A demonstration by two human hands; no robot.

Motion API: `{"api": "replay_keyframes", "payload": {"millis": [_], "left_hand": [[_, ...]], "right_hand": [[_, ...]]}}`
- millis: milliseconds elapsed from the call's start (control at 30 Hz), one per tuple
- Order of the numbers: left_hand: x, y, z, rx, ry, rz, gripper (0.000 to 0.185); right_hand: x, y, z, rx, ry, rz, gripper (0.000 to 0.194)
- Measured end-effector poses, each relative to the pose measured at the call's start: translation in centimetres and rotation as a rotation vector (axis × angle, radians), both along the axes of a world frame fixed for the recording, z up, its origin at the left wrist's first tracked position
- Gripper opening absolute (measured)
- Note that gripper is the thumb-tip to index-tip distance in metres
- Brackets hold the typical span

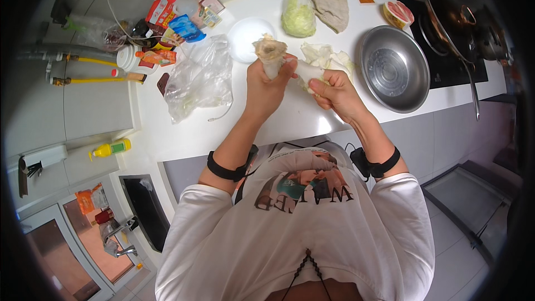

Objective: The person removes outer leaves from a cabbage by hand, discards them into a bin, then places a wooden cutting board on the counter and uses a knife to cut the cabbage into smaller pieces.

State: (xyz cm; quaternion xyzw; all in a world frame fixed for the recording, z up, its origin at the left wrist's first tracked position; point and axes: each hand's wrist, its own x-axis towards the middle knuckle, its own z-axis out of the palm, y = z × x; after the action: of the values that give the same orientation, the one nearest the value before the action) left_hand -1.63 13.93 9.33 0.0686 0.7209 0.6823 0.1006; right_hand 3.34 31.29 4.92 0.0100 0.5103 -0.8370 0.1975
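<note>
My left hand (269,81) grips the lower part of a napa cabbage core (271,52), its brown cut root end facing up and away from me. My right hand (336,92) holds a pale cabbage leaf (308,74) by its crumpled green part; the leaf's white stem reaches across to my left fingers. Whether the leaf is still joined to the core is hidden by the fingers. Loose cabbage leaves (334,59) lie on the white counter just beyond my right hand. A paler green napa cabbage (298,14) rests farther back, beside a folded grey cloth (330,7).
A white bowl (246,35) stands behind my left hand, with a clear plastic bag (202,77) and a white cable to the left. At right are a large metal basin (394,69), a cut grapefruit (398,14) and a pan (447,29) on the black stove. Condiment packages (163,10) crowd the back left.
</note>
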Motion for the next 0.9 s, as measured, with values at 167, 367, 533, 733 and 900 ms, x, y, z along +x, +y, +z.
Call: {"api": "replay_keyframes", "payload": {"millis": [167,367,533,733,900], "left_hand": [[-3.1,-1.6,0.1,-0.082,-0.010,0.064,0.021],[-4.3,2.4,-4.4,-0.248,-0.013,-0.302,0.034],[-5.9,3.7,-7.6,-0.224,-0.235,-0.271,0.034],[-6.3,-4.9,-7.2,-0.369,0.235,0.121,0.028],[-6.4,-17.2,-3.7,-0.849,0.402,0.536,0.027]], "right_hand": [[1.4,1.8,-1.5,-0.060,-0.163,-0.029,0.022],[1.6,2.4,-2.3,-0.216,-0.220,-0.274,0.024],[1.6,3.1,-2.8,-0.008,-0.223,-0.401,0.020],[-0.6,-0.1,-2.5,0.004,-0.313,-0.434,0.018],[-7.2,-6.5,-0.7,-0.061,-0.206,-0.277,0.017]]}}
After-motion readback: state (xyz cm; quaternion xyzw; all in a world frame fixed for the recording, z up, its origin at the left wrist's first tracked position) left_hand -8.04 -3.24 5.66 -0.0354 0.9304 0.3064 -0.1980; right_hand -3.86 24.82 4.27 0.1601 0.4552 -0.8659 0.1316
